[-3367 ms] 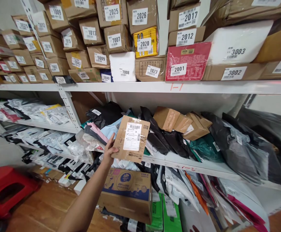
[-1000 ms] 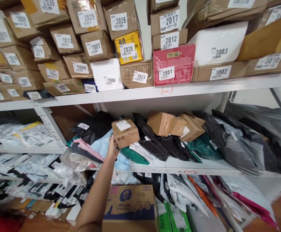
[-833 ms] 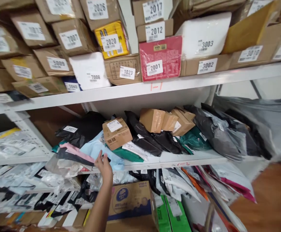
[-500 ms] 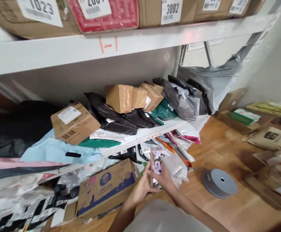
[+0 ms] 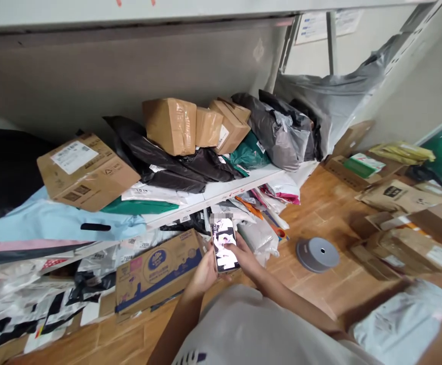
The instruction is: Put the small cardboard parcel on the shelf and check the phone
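The left hand (image 5: 205, 271) was wrapped round a phone (image 5: 223, 237) in front of the shelf (image 5: 213, 196), partly hidden behind it. The right hand (image 5: 244, 256) had its thumb (image 5: 231, 247) over the hard-to-read screen (image 5: 226, 261); whether it gripped too, I could not tell

1. Hands: two, lower centre; one left hand (image 5: 205, 272), one right hand (image 5: 245, 257).
2. Phone (image 5: 221, 230): one, lower centre.
3. Brown boxes (image 5: 170, 124), upper centre: at least three, overlapping.
4. Labelled brown box (image 5: 87, 175), left: one.
5. Blue-printed carton (image 5: 158, 271), lower left of centre: one.
6. Light-blue bag (image 5: 53, 223), left: one.
7. Green bags (image 5: 141, 206), left of centre and centre: at least two.
8. Round grey object (image 5: 314, 255), right of centre: one.
9. Pale bag (image 5: 403, 324), lower right: one.
10. Black bags (image 5: 168, 165), centre: overlapped, count uncertain.
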{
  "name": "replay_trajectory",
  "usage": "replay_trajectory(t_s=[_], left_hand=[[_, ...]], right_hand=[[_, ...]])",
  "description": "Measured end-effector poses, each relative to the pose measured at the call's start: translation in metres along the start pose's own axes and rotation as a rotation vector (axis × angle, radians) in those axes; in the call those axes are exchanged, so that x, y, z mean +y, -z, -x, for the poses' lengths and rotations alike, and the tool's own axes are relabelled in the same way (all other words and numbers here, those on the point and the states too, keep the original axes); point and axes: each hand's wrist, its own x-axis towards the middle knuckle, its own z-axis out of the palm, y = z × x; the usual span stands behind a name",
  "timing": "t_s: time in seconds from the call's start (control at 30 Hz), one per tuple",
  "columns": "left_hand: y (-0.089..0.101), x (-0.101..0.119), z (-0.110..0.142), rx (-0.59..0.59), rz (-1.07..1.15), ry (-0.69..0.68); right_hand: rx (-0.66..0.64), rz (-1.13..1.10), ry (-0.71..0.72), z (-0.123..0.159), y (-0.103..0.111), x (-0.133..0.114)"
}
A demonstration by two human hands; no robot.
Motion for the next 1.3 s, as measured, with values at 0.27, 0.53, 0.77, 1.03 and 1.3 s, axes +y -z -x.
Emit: replay_trajectory(t_s=[0.27,0.53,0.77,1.03,1.3], left_hand=[[-0.003,-0.007,0.005,-0.013,-0.075,-0.007],[0.004,-0.006,0.011,-0.052,0.025,-0.046],[0.008,-0.013,0.012,-0.039,-0.002,-0.039],[0.009,-0.009,0.016,-0.051,0.021,-0.058],[-0.001,0.006,0.025,-0.069,0.036,-0.049]], right_hand=[[0.111,0.043,0.018,-0.004,0.001,0.014],[-0.025,0.174,0.164,0.014,0.005,0.009],[0.031,0.181,0.136,0.011,0.003,0.015],[-0.004,0.063,0.089,0.012,0.006,0.01],[-0.185,0.124,0.15,0.013,0.021,-0.008]])
